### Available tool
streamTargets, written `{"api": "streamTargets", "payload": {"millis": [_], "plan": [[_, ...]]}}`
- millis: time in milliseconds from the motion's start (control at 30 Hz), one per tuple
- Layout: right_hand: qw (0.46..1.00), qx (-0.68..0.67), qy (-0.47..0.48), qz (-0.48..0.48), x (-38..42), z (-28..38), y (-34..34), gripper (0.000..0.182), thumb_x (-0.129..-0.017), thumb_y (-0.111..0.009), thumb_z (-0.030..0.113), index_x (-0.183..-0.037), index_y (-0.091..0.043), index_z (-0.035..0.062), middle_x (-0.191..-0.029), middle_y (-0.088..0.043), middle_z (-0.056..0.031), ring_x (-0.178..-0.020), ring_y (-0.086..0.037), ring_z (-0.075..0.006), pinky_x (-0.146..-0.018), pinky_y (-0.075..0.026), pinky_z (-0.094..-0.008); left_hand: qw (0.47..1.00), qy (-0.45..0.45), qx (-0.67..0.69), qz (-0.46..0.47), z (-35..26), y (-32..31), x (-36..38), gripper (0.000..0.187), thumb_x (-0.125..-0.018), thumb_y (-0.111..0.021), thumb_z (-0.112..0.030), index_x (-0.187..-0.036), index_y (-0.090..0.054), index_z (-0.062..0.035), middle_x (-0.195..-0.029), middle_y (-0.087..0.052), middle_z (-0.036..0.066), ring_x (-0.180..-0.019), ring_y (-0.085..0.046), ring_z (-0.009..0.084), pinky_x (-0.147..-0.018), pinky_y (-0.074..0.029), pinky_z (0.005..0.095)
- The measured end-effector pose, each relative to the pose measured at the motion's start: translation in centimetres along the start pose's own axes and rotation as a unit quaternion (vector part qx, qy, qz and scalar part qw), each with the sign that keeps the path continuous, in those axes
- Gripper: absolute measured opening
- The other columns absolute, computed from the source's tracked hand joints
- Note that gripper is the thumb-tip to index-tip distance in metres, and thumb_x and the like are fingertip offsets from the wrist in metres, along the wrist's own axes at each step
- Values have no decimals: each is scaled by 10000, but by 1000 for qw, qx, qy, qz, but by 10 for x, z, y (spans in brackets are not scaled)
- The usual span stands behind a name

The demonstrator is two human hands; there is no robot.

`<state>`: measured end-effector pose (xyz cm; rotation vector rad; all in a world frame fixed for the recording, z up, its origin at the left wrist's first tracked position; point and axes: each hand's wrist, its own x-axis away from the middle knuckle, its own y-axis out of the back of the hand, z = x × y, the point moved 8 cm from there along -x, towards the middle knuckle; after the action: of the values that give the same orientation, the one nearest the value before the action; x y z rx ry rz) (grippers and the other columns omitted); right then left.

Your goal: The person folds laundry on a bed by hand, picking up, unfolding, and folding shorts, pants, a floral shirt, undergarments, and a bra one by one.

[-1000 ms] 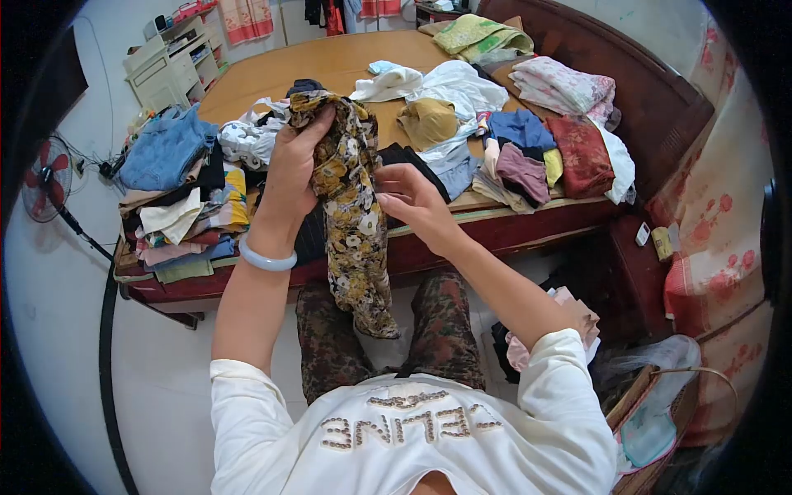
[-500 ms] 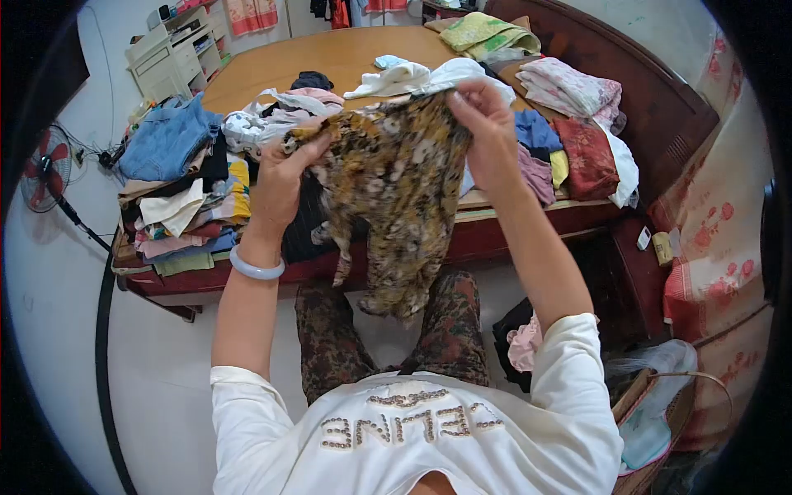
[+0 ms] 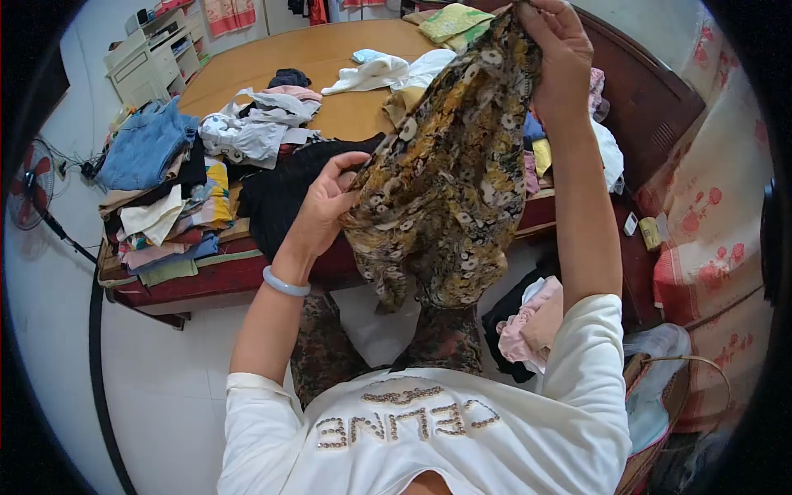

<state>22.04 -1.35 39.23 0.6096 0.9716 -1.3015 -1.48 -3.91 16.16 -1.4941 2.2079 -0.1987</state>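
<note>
A thin brown, black and yellow garment with a white floral print (image 3: 454, 181) hangs between my hands in front of the bed. High at its upper right corner, my right hand (image 3: 561, 49) pinches the cloth. My left hand (image 3: 330, 198) grips its left edge lower down, and a pale bangle (image 3: 285, 283) circles that wrist. Folds hide the garment's exact cut. Behind my left hand a black garment (image 3: 272, 190) lies over the bed's front edge.
Stacked folded clothes (image 3: 173, 206) with jeans (image 3: 148, 144) on top sit at the bed's left. White and grey clothes (image 3: 256, 124) lie beside them. Pink clothing (image 3: 532, 326) is low at the right, near a basket (image 3: 660, 396). A fan (image 3: 33, 186) stands far left.
My right hand has risen up and to the right, stretching the printed garment diagonally. My left hand has shifted right and slightly down. More of the black garment shows.
</note>
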Motion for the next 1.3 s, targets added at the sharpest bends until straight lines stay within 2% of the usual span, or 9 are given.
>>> {"api": "streamTargets", "payload": {"millis": [200,300,467,767,1000,1067,1133,1233,1300], "plan": [[997,46,-7,-59,-6,-3,43,48,-900,-594,41,-917,-614,81,-783,-647,0,-661,-581,-62,-588,-462,-212,992,119,-27,42,39,22,13,330,-936,-575,-349,-998,-624,-29,-943,-639,-8,-840,-568,56,-763,-481,241],[995,80,0,-60,-26,-21,95,55,-898,-592,40,-915,-616,86,-774,-650,-10,-649,-593,-80,-571,-471,-228,967,105,-226,49,-16,34,7,214,-866,-636,-224,-927,-662,-20,-920,-652,-8,-826,-565,47,-749,-472,235],[995,4,-90,-48,-35,-21,99,16,-903,-592,75,-904,-608,80,-772,-627,-19,-659,-599,-110,-586,-476,-242,950,-164,-239,-114,-184,68,-32,275,-871,-636,-217,-1096,-644,-59,-1066,-656,28,-996,-594,110,-880,-468,284],[989,-30,-144,-10,-40,-31,93,42,-885,-608,89,-910,-591,60,-779,-623,-24,-663,-609,-127,-616,-524,-269,864,-109,-483,-94,-301,100,-77,333,-949,-566,-304,-1188,-607,-76,-1024,-659,-17,-898,-610,37,-698,-499,193],[990,45,-132,-26,-51,-28,101,50,-864,-631,85,-890,-593,66,-740,-612,-17,-634,-593,-121,-594,-512,-271,769,-83,-632,-48,-264,63,-48,731,-793,-716,-431,-1343,-465,-20,-1263,-569,121,-1149,-556,205,-1009,-394,335],[988,67,-137,-34,-49,-27,104,51,-864,-633,86,-888,-593,68,-736,-609,-15,-627,-587,-120,-590,-509,-272,733,-133,-661,-89,-253,46,-32,613,-817,-664,-185,-1351,-443,18,-1172,-567,79,-838,-543,69,-845,-450,255],[983,87,-153,-45,-46,-27,107,52,-864,-634,87,-889,-592,67,-734,-608,-15,-623,-582,-121,-587,-506,-275,655,-172,-732,-72,-247,57,-41,485,-778,-648,-158,-1218,-544,19,-1100,-609,117,-987,-580,156,-837,-461,292],[985,54,-158,-35,-46,-17,92,61,-864,-641,95,-888,-591,67,-732,-607,-18,-622,-583,-123,-582,-506,-279,687,-67,-718,-86,-243,52,-37,222,-777,-629,-116,-961,-592,2,-861,-648,86,-848,-613,174,-704,-465,351],[985,55,-165,-16,-47,-16,93,68,-863,-645,99,-887,-590,67,-735,-606,-21,-627,-584,-125,-584,-507,-285,692,-130,-706,-79,-239,50,-40,144,-781,-600,-95,-872,-553,7,-736,-609,103,-739,-591,221,-659,-437,377]]}}
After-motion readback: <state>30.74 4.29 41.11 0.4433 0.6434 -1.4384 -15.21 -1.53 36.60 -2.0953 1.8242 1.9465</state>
